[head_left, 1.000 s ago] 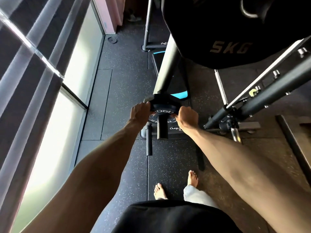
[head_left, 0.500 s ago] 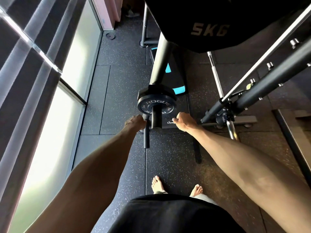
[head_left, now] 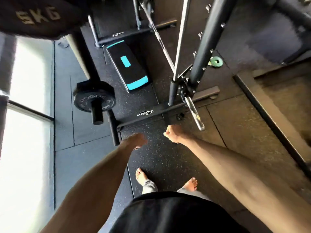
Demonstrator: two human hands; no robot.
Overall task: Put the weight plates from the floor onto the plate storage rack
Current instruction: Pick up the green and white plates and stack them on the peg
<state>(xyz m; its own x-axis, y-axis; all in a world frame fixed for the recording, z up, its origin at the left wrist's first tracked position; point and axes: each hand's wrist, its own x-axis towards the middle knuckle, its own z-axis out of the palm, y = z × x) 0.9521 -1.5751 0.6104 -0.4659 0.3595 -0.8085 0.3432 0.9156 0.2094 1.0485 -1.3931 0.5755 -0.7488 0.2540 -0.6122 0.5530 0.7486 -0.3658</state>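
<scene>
A small black Rogue weight plate [head_left: 87, 100] hangs on a low peg [head_left: 96, 114] of the plate storage rack [head_left: 79, 54] at the left. A large black 5 KG plate [head_left: 38, 17] sits higher on the same rack, top left. A small green plate [head_left: 216, 61] lies on the floor behind the black upright at the upper right. My left hand [head_left: 137, 140] hovers low over the mat, fingers curled and holding nothing, right of the rack's foot. My right hand [head_left: 173, 134] is a loose fist, also with nothing in it, near the barbell sleeve.
A barbell [head_left: 193, 108] leans in a landmine mount among black rig uprights [head_left: 207, 41]. A black and teal step platform [head_left: 129, 68] lies beyond the rack. The rack's base bar [head_left: 144, 115] crosses in front of my bare feet [head_left: 141, 175]. Bright windows [head_left: 27, 81] line the left.
Both hands have let go of the Rogue plate, which stays on the peg, and pulled back toward me. The view has swung to the right, bringing the green plate into sight.
</scene>
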